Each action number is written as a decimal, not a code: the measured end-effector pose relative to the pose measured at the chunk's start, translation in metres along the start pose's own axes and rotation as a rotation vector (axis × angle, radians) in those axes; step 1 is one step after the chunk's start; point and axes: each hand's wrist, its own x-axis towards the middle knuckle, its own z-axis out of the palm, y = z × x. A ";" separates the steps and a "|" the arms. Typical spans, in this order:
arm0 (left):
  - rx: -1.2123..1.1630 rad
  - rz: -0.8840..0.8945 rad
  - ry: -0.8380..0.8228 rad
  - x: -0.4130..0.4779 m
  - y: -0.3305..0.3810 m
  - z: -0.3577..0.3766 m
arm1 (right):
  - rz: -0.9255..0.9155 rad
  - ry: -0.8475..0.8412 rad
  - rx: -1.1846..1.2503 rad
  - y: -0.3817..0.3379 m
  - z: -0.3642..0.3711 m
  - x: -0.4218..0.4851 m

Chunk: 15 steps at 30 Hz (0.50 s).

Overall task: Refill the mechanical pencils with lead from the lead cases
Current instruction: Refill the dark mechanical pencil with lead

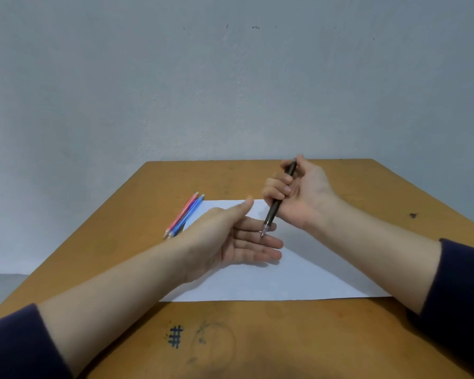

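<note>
Gripping dark pencil (279, 199) in right hand (298, 194), tip down — at straight fingers (268, 243) of palm-up left hand (225, 242), over white paper (298, 274). Just left of it: pink pencil (182, 213) and blue pencil (192, 211), touching.

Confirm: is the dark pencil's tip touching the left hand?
Cannot tell. Head view: tip of the dark pencil overlaps fingers of the left hand; depth unclear.

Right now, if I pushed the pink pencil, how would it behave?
Likely light and stiff: the pink pencil is a slim straight barrel. It may roll, though the blue pencil alongside would probably block it.
</note>
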 end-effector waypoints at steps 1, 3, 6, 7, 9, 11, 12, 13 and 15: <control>-0.073 -0.058 -0.067 -0.001 0.001 0.000 | 0.013 -0.022 0.007 -0.002 -0.001 -0.001; -0.190 -0.126 -0.190 -0.001 0.001 -0.002 | 0.031 -0.050 -0.002 -0.005 -0.001 -0.003; -0.300 -0.157 -0.292 0.000 0.001 -0.006 | 0.037 -0.070 -0.010 -0.007 0.001 -0.005; -0.314 -0.160 -0.314 0.000 0.001 -0.006 | 0.035 -0.077 -0.005 -0.008 0.001 -0.005; -0.323 -0.161 -0.345 0.000 0.001 -0.006 | 0.026 -0.084 0.008 -0.008 0.001 -0.006; -0.322 -0.163 -0.367 0.000 0.000 -0.006 | 0.017 -0.087 0.026 -0.008 0.001 -0.006; -0.318 -0.163 -0.379 0.000 0.000 -0.006 | 0.012 -0.090 0.032 -0.008 0.001 -0.006; -0.313 -0.161 -0.388 0.000 0.000 -0.005 | 0.006 -0.095 0.034 -0.008 0.001 -0.007; -0.306 -0.157 -0.401 0.001 0.000 -0.006 | -0.008 -0.108 0.030 -0.008 0.002 -0.008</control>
